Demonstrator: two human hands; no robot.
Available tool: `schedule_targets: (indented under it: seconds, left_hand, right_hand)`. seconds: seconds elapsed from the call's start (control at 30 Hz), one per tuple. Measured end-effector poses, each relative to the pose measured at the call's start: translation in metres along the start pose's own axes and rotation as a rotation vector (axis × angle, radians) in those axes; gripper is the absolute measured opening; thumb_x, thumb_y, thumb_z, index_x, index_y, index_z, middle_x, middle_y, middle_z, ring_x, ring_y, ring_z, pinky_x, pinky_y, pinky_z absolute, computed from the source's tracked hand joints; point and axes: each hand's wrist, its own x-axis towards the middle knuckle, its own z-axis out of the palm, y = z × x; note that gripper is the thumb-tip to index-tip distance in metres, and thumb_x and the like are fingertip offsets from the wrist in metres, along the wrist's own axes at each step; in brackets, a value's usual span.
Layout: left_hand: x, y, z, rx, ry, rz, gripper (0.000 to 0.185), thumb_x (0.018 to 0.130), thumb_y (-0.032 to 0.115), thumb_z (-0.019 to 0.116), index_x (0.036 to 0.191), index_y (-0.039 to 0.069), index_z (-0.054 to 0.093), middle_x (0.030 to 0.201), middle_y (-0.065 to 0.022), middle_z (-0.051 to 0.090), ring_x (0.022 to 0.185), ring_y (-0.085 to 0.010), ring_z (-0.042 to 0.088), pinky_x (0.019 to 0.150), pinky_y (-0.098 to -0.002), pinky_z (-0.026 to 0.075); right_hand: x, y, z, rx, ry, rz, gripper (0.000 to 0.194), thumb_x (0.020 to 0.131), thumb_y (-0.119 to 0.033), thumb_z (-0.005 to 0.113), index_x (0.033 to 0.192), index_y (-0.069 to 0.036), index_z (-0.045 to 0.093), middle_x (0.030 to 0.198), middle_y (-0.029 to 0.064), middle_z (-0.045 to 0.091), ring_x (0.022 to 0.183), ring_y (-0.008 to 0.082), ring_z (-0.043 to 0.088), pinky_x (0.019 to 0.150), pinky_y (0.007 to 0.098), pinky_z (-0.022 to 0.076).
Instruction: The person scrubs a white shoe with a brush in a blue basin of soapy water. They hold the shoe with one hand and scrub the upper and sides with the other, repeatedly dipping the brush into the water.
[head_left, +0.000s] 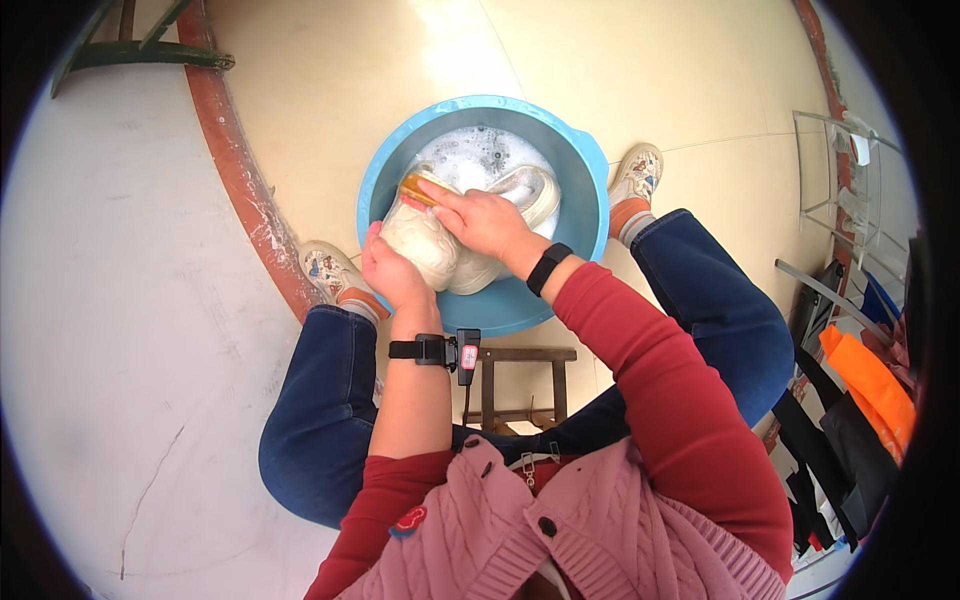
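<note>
A blue plastic basin (482, 321) stands on the floor between my feet, with soapy, bubbly water (480, 150) in it. My left hand (395, 270) grips a cream-white shoe (420, 236) by its side, tilted over the basin. In my right hand (480, 221) is a scrubbing brush (417, 189) with a yellow-brown back and pinkish bristles. Its bristles touch the upper of the held shoe. A second pale shoe (541, 196) lies in the suds to the right, its opening showing. My right forearm and hand cover part of it.
Behind the basin, close to me, is a wooden stool (525, 354). A green-painted wooden leg frame (150, 56) stands at the upper left. A wire rack (817, 169) and a pile of cloth items, one an orange cloth (870, 390), line the right side.
</note>
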Motion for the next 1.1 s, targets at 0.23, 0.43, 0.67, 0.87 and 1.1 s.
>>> schedule_targets:
  seconds: [0.23, 0.43, 0.67, 0.87, 1.1]
  left_hand:
    - [0.002, -0.007, -0.003, 0.032, -0.046, 0.054, 0.040, 0.106, 0.022, 0.043, 0.129, -0.005, 0.060, 0.125, -0.0151, 0.065, 0.110, -0.0247, 0.064, 0.094, -0.0345, 0.053]
    - [-0.004, -0.024, -0.008, 0.268, -0.081, 0.236, 0.042, 0.107, 0.026, 0.042, 0.129, -0.004, 0.061, 0.128, -0.0160, 0.065, 0.114, -0.0246, 0.062, 0.098, -0.0347, 0.049]
    - [-0.002, -0.021, -0.005, 0.181, -0.099, 0.183, 0.047, 0.109, 0.032, 0.040, 0.132, -0.005, 0.059, 0.132, -0.0164, 0.063, 0.119, -0.0245, 0.060, 0.102, -0.0355, 0.047]
    - [-0.008, -0.013, 0.002, 0.087, -0.170, 0.123, 0.061, 0.109, 0.047, 0.033, 0.135, -0.004, 0.055, 0.131, -0.0164, 0.060, 0.113, -0.0251, 0.062, 0.097, -0.0344, 0.051]
    - [-0.011, -0.014, 0.003, 0.063, -0.206, 0.116, 0.070, 0.109, 0.050, 0.027, 0.138, -0.007, 0.053, 0.135, -0.0174, 0.060, 0.119, -0.0260, 0.059, 0.102, -0.0351, 0.047]
  right_hand:
    - [-0.017, -0.015, -0.050, -0.037, -0.010, -0.188, 0.046, 0.102, -0.038, 0.048, 0.148, -0.038, 0.048, 0.074, 0.0183, 0.063, 0.073, 0.0362, 0.065, 0.068, 0.0459, 0.0519]
    - [-0.023, -0.025, -0.043, -0.123, -0.129, -0.141, 0.044, 0.101, -0.038, 0.048, 0.145, -0.038, 0.051, 0.074, 0.0179, 0.063, 0.072, 0.0361, 0.065, 0.068, 0.0463, 0.0525]
    - [0.005, -0.019, -0.031, -0.173, -0.102, -0.123, 0.047, 0.101, -0.038, 0.049, 0.148, -0.037, 0.048, 0.074, 0.0163, 0.062, 0.076, 0.0352, 0.065, 0.067, 0.0470, 0.0515]
    - [-0.070, -0.034, -0.067, -0.134, -0.171, -0.225, 0.047, 0.099, -0.037, 0.053, 0.146, -0.038, 0.049, 0.069, 0.0135, 0.059, 0.069, 0.0323, 0.064, 0.062, 0.0453, 0.0515]
    - [0.000, -0.039, -0.046, -0.209, -0.109, -0.121, 0.045, 0.100, -0.036, 0.050, 0.146, -0.035, 0.051, 0.075, 0.0135, 0.064, 0.077, 0.0349, 0.066, 0.066, 0.0471, 0.0521]
